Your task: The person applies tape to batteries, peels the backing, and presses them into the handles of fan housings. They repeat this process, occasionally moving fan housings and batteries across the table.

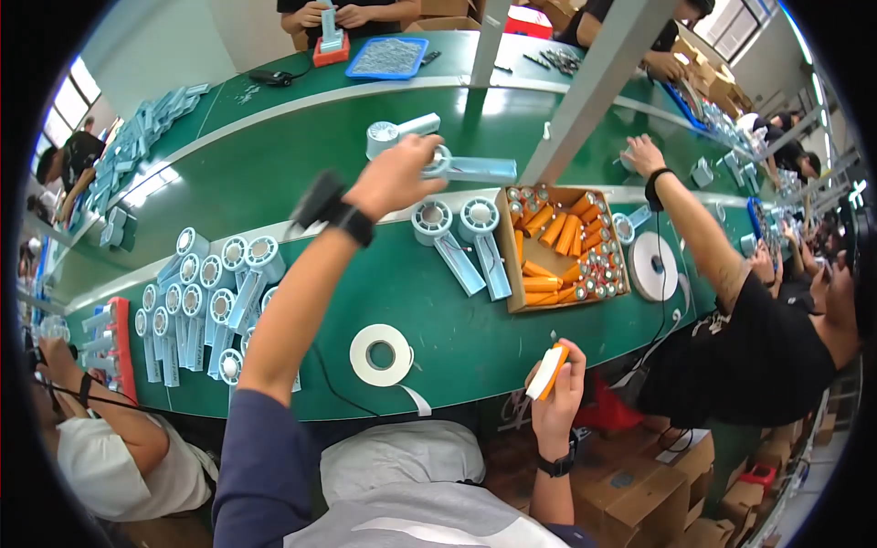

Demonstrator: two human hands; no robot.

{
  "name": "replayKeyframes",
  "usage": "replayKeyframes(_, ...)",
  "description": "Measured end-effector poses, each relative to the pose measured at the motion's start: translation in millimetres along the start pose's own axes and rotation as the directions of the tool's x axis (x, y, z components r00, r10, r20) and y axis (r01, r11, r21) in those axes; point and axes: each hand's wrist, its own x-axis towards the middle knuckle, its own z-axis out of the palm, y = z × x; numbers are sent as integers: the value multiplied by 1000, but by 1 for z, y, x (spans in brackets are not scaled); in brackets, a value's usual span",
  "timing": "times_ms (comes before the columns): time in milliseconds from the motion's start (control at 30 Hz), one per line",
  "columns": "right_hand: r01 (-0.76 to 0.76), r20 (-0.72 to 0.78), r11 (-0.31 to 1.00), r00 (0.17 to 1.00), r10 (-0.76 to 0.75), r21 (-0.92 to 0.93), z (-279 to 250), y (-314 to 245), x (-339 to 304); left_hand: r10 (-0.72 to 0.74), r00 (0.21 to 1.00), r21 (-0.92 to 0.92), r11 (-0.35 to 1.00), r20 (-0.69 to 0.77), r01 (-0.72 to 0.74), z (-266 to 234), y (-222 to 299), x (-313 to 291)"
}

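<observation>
My left hand (402, 178) reaches forward over the far part of the green bench, its fingers curled on the round head of a light blue fan housing (482, 169). Another fan housing (384, 135) lies just beyond it. Near the bench's front edge, my right hand (565, 393) is closed round an orange cylindrical battery (558, 358) with a white piece (545, 374) against it. Two open fan housings, one on the left (457, 258) and one on the right (491, 256), lie side by side between my hands, handles toward me.
A cardboard box (539, 254) of orange batteries stands right of centre. A white tape roll (382, 329) lies in front, another tape roll (652, 260) at right. Several fan housings (219, 306) crowd the left. A metal post (594, 91) rises beyond the box. A co-worker's hand (645, 155) reaches in at right.
</observation>
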Motion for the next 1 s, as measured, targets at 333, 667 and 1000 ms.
replayKeyframes(333, -438, 159, 886, 896, 415, 151, 66, -2, 19, -210, 947, 138, 974, 245, 180, -95, 32, -225)
replayKeyframes(667, -794, 390, 608, 554, 736, -18, 120, 12, -2, 227, 972, -241, 942, -56, -234, -44, 121, -219)
replayKeyframes(1000, 78, 464, 919, 877, 122, -388, 109, 35, -18, -65, 988, -464, 886, -140, -8, -17, 117, -250)
